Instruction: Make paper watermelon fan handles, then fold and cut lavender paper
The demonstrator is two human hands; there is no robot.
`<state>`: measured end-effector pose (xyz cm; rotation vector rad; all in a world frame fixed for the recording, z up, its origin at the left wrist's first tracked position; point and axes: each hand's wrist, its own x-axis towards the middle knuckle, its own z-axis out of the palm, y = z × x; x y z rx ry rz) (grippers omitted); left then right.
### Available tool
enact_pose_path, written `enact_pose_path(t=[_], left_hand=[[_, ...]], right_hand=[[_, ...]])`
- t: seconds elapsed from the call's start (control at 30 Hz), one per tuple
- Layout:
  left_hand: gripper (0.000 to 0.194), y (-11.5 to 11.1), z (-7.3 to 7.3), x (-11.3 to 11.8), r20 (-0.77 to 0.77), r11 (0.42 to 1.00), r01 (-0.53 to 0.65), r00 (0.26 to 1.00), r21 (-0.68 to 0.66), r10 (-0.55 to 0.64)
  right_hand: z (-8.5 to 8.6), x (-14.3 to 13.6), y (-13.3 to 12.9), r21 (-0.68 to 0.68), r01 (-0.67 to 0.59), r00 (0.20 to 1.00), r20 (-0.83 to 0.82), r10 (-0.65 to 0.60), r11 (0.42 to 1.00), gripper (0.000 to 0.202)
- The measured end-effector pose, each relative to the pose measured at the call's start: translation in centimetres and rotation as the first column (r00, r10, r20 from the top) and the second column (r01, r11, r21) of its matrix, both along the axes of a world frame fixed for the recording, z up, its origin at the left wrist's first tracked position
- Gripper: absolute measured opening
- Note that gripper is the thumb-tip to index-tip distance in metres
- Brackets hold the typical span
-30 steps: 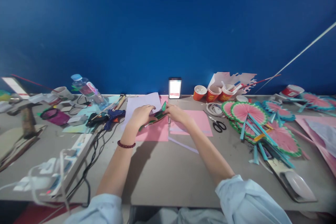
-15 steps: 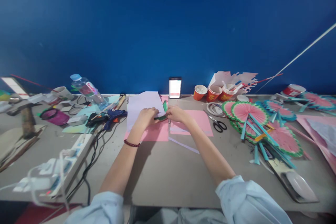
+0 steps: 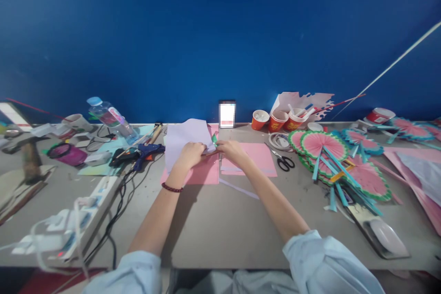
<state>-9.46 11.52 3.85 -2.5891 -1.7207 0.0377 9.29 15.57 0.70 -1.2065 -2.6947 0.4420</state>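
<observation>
My left hand (image 3: 190,155) is closed, fingers curled on a small folded piece of paper with a green end (image 3: 214,139). My right hand (image 3: 230,149) pinches the other end of this piece, close beside the left. Fingers cover most of it, so its full shape is hidden. A lilac sheet (image 3: 186,134) lies behind and under my left hand, on top of a pink sheet (image 3: 200,177). More pink paper (image 3: 260,158) lies under and right of my right hand. A thin lilac strip (image 3: 239,188) rests on the table in front.
Scissors (image 3: 285,163), a coiled white cable (image 3: 279,141) and paper cups (image 3: 260,120) stand right. Pink and green paper fans (image 3: 324,146) lie farther right, near a mouse (image 3: 388,236). At left are a glue gun (image 3: 143,156), a bottle (image 3: 112,117), a power strip (image 3: 93,220) and a hammer (image 3: 31,158).
The green part between my hands shows less now, and the folded piece has turned slightly. Both hands keep their hold in nearly the same place. The view has shifted slightly.
</observation>
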Motion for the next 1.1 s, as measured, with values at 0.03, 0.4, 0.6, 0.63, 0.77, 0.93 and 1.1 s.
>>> enact_pose_path(t=[0.03, 0.4, 0.6, 0.63, 0.77, 0.93, 1.1], left_hand=[[0.018, 0.04, 0.02, -0.06, 0.008, 1.0, -0.005, 1.0, -0.006, 0.005], [0.017, 0.66, -0.18, -0.71, 0.06, 0.999, -0.028, 0.998, -0.03, 0.029], [0.015, 0.73, -0.28, -0.95, 0.073, 0.999, -0.032, 0.997, -0.033, 0.035], [0.015, 0.75, -0.33, -0.98, 0.074, 0.999, -0.033, 0.997, -0.035, 0.036], [0.016, 0.83, -0.54, -1.05, 0.077, 0.999, -0.037, 0.996, -0.04, 0.04], [0.017, 0.8, -0.48, -0.96, 0.067, 0.998, -0.043, 0.997, -0.038, 0.046], [0.017, 0.78, -0.39, -0.91, 0.07, 0.998, -0.044, 0.996, -0.044, 0.047]], right_hand=[[-0.09, 0.02, -0.03, 0.017, -0.003, 1.0, 0.002, 0.003, 1.0, 0.022], [-0.37, -0.48, -0.09, 0.138, -0.012, 0.999, 0.05, 0.006, 0.99, 0.018], [0.02, -0.31, -0.15, 0.143, -0.025, 0.998, 0.058, 0.017, 0.989, 0.019], [0.07, -0.3, -0.17, 0.142, -0.025, 0.998, 0.058, 0.017, 0.99, 0.02], [0.19, -0.33, -0.23, 0.139, -0.022, 0.999, 0.052, 0.015, 0.99, 0.02], [0.24, -0.44, -0.22, 0.135, -0.022, 0.999, 0.038, 0.017, 0.991, 0.019], [-0.06, -0.51, -0.14, 0.137, -0.012, 0.999, 0.047, 0.005, 0.99, 0.018]])
